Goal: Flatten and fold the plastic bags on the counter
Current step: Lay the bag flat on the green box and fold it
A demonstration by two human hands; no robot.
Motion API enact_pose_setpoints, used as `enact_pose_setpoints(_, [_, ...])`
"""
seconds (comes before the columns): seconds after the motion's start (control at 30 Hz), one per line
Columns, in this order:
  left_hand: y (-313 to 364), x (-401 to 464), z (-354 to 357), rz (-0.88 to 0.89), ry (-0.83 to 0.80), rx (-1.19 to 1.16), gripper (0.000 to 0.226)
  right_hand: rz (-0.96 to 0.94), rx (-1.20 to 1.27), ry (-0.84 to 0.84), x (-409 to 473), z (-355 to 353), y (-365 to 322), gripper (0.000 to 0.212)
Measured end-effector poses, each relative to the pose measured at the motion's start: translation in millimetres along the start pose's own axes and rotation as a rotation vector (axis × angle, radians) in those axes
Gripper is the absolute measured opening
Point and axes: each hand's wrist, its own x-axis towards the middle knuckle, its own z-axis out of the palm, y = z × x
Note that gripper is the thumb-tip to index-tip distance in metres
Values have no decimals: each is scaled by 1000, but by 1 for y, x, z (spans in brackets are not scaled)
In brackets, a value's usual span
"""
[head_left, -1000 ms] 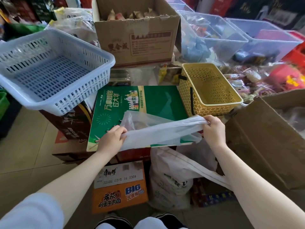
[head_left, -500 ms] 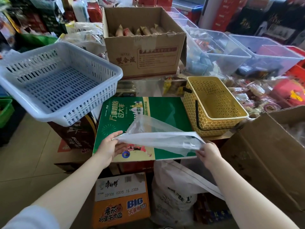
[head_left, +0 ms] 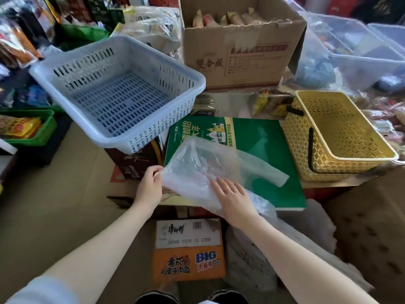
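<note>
Thin clear plastic bag (head_left: 210,170) is spread on the green box (head_left: 263,145); its left edge is pinched by the left hand (head_left: 151,185), while the right hand (head_left: 232,191) is pressed flat, fingers spread. Likely light, limp, slippery; best held at edges or handle strip.

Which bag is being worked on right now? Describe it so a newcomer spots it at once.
Find the green flat box between the pale blue basket and the yellow basket. The clear plastic bag lies spread on it, left hand pinching its corner, right hand flat on top. Unlike the white bags below, it is see-through.
</note>
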Motion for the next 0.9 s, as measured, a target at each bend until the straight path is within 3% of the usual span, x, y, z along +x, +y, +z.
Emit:
enact_pose_setpoints(0.1, [-32, 9, -14, -167, 16, -48, 36, 2, -13, -108, 9, 27, -9, 76])
enact_pose_setpoints(0.2, [-55, 7, -22, -328, -152, 44, 26, -6, 49, -160, 8, 43, -4, 75])
enact_pose_setpoints(0.27, [-68, 9, -26, -303, -199, 125, 27, -5, 78, -185, 1, 48, 0, 73])
enact_pose_setpoints(0.37, [-68, 25, -26, -250, -222, 69, 26, -27, 95, -157, -8, 42, -4, 66])
enact_pose_setpoints(0.5, [-48, 54, -13, -131, -137, 215, 31, 41, 186, 186, 14, 25, -20, 63])
enact_pose_setpoints(0.57, [-47, 60, -10, -66, -162, 287, 27, 71, 181, 242, 42, 17, -22, 59])
enact_pose_setpoints(0.7, [-67, 48, -9, 34, -244, 320, 22, 116, 162, 108, 99, 8, -18, 58])
enact_pose_setpoints(0.8, [-91, 35, -19, 32, -192, 343, 14, 111, 78, -25, 121, 25, -13, 61])
enact_pose_setpoints(0.9, [-106, 28, -30, 17, -145, 414, 21, 176, 120, -116, 120, 48, -3, 65])
